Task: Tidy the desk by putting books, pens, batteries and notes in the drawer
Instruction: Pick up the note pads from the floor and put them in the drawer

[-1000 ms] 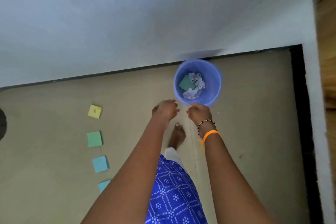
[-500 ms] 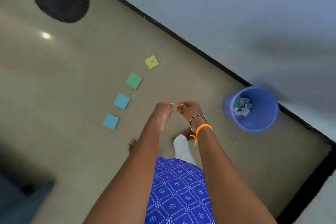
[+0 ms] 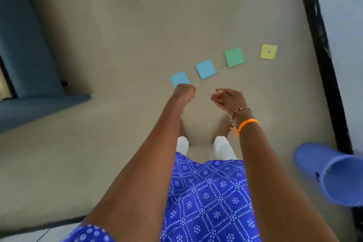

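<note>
Head cam looks straight down at the floor point(image 3: 127, 35). Both arms extended forward and down, hands roughly level and apart, nothing held in either.

Left hand point(image 3: 183, 94): back of hand up, fingers curled under loosely, probably empty, though the palm side is hidden. Its knuckles overlap the near edge of the nearest blue note point(image 3: 179, 78) in the view; can't tell whether it touches the note or hangs above it.

Right hand point(image 3: 228, 98): turned thumb-side up, fingers relaxed and slightly spread, pointing left toward the other hand. Beaded bracelet point(image 3: 240, 111) and orange band point(image 3: 247, 123) on the wrist.

Four square notes lie flat on the floor in a diagonal row running away to the right: the blue one at the left hand, second blue note point(image 3: 206, 68), green note point(image 3: 234, 57), yellow note point(image 3: 268, 51) with a small mark on it. They sit apart from one another; the yellow one is nearest the black skirting point(image 3: 318, 45) at the wall.

Blue bin point(image 3: 322, 171) at the right edge, near the wall, well apart from the notes; contents too blurred to read.

Blue patterned dress point(image 3: 206, 192) and white trouser legs point(image 3: 223, 148) below. Blue furniture point(image 3: 25, 45) at the left edge.
</note>
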